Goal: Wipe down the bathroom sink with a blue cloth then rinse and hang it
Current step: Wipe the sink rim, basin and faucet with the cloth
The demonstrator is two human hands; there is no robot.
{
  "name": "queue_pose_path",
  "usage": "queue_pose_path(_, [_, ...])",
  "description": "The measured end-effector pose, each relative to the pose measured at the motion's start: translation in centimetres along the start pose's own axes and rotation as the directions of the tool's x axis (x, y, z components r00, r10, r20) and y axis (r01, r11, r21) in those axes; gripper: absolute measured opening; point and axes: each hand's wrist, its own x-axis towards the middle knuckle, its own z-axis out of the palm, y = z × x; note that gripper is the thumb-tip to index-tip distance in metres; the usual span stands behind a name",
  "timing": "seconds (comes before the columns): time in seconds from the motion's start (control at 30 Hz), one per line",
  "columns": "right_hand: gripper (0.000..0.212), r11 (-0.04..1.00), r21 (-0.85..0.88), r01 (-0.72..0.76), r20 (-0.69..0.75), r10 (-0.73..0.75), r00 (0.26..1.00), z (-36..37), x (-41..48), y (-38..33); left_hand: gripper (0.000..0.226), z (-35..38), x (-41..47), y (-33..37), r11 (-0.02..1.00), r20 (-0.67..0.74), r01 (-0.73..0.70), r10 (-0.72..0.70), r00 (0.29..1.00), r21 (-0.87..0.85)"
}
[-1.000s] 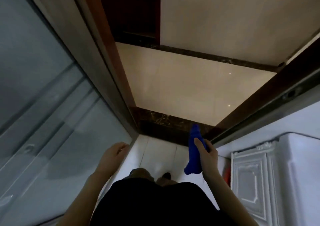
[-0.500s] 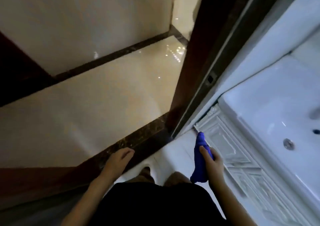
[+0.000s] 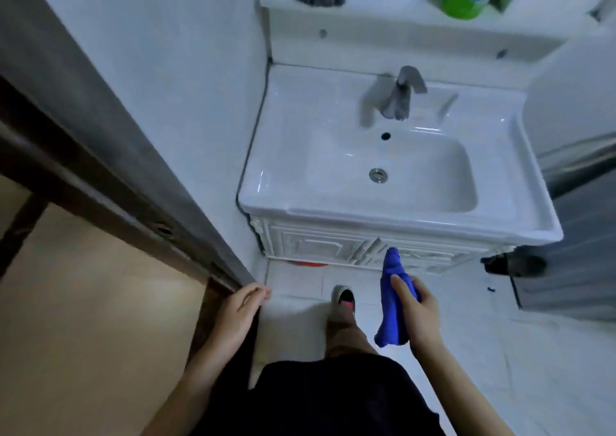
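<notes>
White bathroom tiles surround the sink (image 3: pixel 393 175), faucet (image 3: pixel 401 97) behind its basin. Your right hand (image 3: pixel 418 315) clenches the blue cloth (image 3: pixel 393 305) below the sink front; your left hand (image 3: pixel 238 315), fingers seemingly loosely curled, holds nothing.

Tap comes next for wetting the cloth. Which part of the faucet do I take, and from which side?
Likely the flat lever on top of the faucet, taken from above and in front with the empty left hand. The lever sits highest and juts toward the basin of the sink, with nothing around it. The right hand is shut on the blue cloth, so leave it there.
</notes>
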Motion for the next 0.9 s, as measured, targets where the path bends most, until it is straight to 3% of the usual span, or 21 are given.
queue_pose_path(0.2, [0.029, 0.998, 0.060, -0.022, 0.056, 0.019, 0.998, -0.1, 10.4, -4.4, 0.014, 7.1, 7.9, 6.9, 0.994, 0.140, -0.040, 0.026, 0.990, 0.100])
queue_pose_path(0.27, [0.027, 0.999, 0.053, -0.005, 0.101, 0.000, 0.995, 0.1, 13.5, -7.0, 0.027, 8.5, 10.6, 9.5, 0.980, 0.152, -0.116, 0.091, 0.984, 0.160])
queue_pose_path(0.37, [0.027, 0.999, 0.041, 0.033, 0.149, -0.039, 0.988, 0.3, 18.2, -10.3, 0.026, 10.4, 14.8, 13.9, 0.934, 0.143, -0.228, 0.195, 0.970, 0.275])
queue_pose_path(0.47, [0.025, 0.998, 0.005, 0.068, 0.137, -0.068, 0.988, 0.1, 22.5, -12.3, 0.052, 11.1, 19.2, 17.4, 0.823, 0.145, -0.340, 0.309, 0.940, 0.455])
queue_pose_path(0.57, [0.022, 0.994, -0.076, 0.081, 0.080, -0.075, 0.994, -0.8, 27.1, -13.0, 0.049, 10.5, 24.2, 19.4, 0.686, 0.156, -0.385, 0.373, 0.915, 0.617])
queue_pose_path(0.63, [0.016, 0.965, -0.224, 0.137, 0.063, -0.126, 0.990, -1.5, 31.1, -12.5, 0.052, 9.8, 28.2, 18.9, 0.601, 0.140, -0.388, 0.417, 0.898, 0.699])
queue_pose_path(0.7, [0.011, 0.850, -0.482, 0.213, 0.080, -0.200, 0.977, -2.3, 35.9, -10.9, 0.061, 9.2, 32.3, 17.3, 0.482, 0.150, -0.386, 0.456, 0.877, 0.786])
queue_pose_path(0.73, [0.017, 0.740, -0.627, 0.244, 0.104, -0.231, 0.967, -2.6, 38.3, -9.9, 0.062, 8.8, 34.1, 16.5, 0.437, 0.153, -0.373, 0.460, 0.875, 0.818])
queue_pose_path(0.83, [0.033, 0.333, -0.878, 0.344, 0.250, -0.295, 0.922, -3.3, 44.5, -6.6, 0.057, 7.6, 38.4, 14.1, 0.332, 0.162, -0.350, 0.481, 0.862, 0.876])
queue_pose_path(0.9, [0.041, 0.071, -0.925, 0.374, 0.353, -0.206, 0.912, -3.4, 47.1, -4.9, 0.053, 7.0, 40.1, 13.0, 0.265, 0.182, -0.355, 0.511, 0.840, 0.896])
